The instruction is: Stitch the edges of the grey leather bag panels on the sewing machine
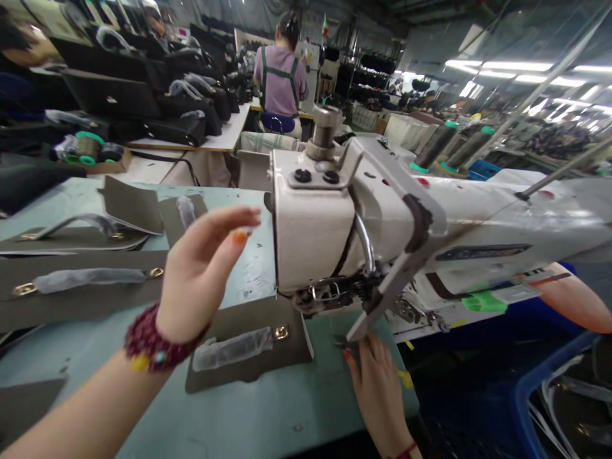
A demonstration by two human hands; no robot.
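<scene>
At the far left, a long panel (95, 312) lies flat on the green table (268, 421), its wrapped handle (90, 279) set between 2 gold fittings. The left hand (191, 280) is raised over the table, a dark red bracelet (155, 338) on its wrist; the fingers curve loosely, the thumb apart below them. Just under that hand lies the near panel (291, 325), flat on the table, with 1 gold fitting showing on its wrapped grip (234, 349). Farther back, a co-worker (281, 76) in purple faces away. Next stands the white sewing machine (310, 242). Below its slanting lever, the right hand (380, 389) has bent fingers at a small dark item (351, 346); one cannot tell whether they pinch it. Behind are 2 thread cones (433, 146); rightmost, a blue bin (521, 395).
</scene>
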